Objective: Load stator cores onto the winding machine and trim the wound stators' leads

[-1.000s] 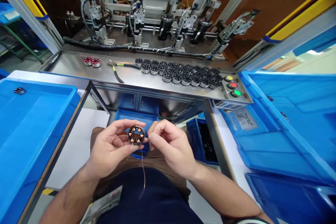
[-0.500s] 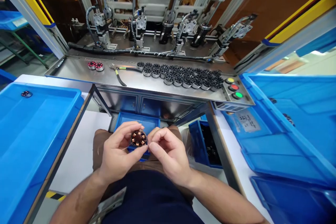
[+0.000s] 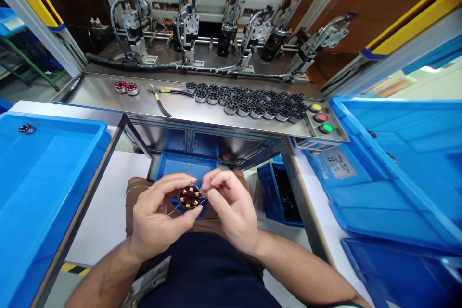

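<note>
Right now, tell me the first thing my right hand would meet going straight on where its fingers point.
Probably the coil ring held in the left hand, just ahead of the right hand; depth is unclear from one view, so the left hand might come first.
</note>
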`<action>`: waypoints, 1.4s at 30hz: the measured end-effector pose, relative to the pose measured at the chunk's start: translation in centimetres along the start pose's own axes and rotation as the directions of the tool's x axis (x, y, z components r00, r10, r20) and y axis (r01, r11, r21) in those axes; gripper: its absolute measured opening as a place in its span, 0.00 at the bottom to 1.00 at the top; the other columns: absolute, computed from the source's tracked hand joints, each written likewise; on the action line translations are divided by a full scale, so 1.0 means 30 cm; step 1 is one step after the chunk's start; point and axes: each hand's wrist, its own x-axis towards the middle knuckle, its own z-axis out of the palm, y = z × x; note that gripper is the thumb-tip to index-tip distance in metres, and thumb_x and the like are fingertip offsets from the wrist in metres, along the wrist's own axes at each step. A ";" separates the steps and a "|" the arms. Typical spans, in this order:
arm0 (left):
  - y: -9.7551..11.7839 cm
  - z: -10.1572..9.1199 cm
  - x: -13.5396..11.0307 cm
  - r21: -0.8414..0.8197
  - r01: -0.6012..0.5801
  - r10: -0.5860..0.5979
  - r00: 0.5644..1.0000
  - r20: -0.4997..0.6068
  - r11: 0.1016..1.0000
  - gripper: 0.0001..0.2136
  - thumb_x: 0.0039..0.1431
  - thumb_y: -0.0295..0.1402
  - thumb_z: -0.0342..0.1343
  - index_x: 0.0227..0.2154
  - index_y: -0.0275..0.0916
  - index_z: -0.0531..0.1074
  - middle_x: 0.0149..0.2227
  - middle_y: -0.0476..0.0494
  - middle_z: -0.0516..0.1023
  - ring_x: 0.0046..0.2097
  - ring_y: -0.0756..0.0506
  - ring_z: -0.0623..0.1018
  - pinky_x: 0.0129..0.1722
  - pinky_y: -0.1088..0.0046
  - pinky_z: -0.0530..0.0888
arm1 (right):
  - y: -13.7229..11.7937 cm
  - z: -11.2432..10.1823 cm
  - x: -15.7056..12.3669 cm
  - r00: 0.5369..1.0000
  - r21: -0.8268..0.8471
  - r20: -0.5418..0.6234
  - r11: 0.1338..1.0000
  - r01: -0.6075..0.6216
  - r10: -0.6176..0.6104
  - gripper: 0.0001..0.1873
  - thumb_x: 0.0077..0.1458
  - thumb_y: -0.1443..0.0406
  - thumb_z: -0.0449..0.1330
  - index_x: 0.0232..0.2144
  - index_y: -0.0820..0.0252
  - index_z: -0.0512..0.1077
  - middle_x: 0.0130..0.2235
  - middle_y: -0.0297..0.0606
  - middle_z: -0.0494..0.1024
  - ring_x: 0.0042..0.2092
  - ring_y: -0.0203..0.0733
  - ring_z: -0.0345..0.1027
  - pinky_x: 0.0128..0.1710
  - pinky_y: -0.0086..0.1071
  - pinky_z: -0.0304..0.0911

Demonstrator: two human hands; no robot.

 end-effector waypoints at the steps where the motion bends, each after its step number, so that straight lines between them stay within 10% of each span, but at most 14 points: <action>1: -0.002 -0.002 -0.001 0.013 -0.008 0.008 1.000 0.007 1.000 0.25 0.44 0.19 0.68 0.47 0.43 0.77 0.45 0.41 0.82 0.47 0.41 0.81 0.46 0.65 0.81 | -0.006 -0.003 0.003 0.999 -0.026 0.020 0.999 0.047 -0.047 0.08 0.61 0.62 0.62 0.39 0.55 0.66 0.37 0.35 0.69 0.39 0.38 0.64 0.40 0.34 0.63; 10: -0.009 -0.005 -0.001 0.049 -0.041 0.040 0.999 0.013 0.998 0.24 0.46 0.21 0.68 0.48 0.43 0.77 0.45 0.40 0.82 0.47 0.40 0.81 0.47 0.61 0.81 | -0.038 0.017 0.029 0.993 -0.075 -0.119 0.997 -0.004 -0.005 0.10 0.63 0.61 0.59 0.29 0.58 0.68 0.30 0.33 0.70 0.33 0.36 0.65 0.36 0.32 0.64; 16: 0.002 -0.019 0.011 -0.032 0.003 -0.003 1.000 0.009 0.999 0.24 0.46 0.20 0.68 0.47 0.43 0.77 0.45 0.41 0.82 0.48 0.43 0.81 0.47 0.67 0.81 | -0.024 -0.002 0.010 0.999 -0.040 0.037 0.999 0.029 -0.028 0.09 0.56 0.59 0.67 0.35 0.57 0.73 0.33 0.35 0.74 0.35 0.38 0.68 0.37 0.33 0.67; 32: 0.015 -0.034 -0.003 0.060 -0.075 0.073 0.997 0.039 0.995 0.26 0.45 0.21 0.68 0.49 0.43 0.77 0.44 0.41 0.83 0.47 0.40 0.81 0.48 0.61 0.81 | -0.071 -0.003 -0.002 0.994 -0.169 -0.003 0.980 0.105 -0.107 0.09 0.60 0.64 0.63 0.27 0.58 0.74 0.27 0.35 0.75 0.30 0.37 0.68 0.31 0.33 0.65; 42: 0.048 -0.030 0.027 -0.151 0.060 -0.044 0.994 0.104 0.987 0.23 0.46 0.18 0.64 0.47 0.43 0.77 0.42 0.42 0.82 0.43 0.43 0.82 0.42 0.70 0.81 | -0.077 -0.033 0.050 0.907 -0.213 0.212 0.889 0.406 -0.363 0.09 0.56 0.71 0.64 0.40 0.56 0.77 0.32 0.38 0.76 0.34 0.40 0.70 0.34 0.36 0.69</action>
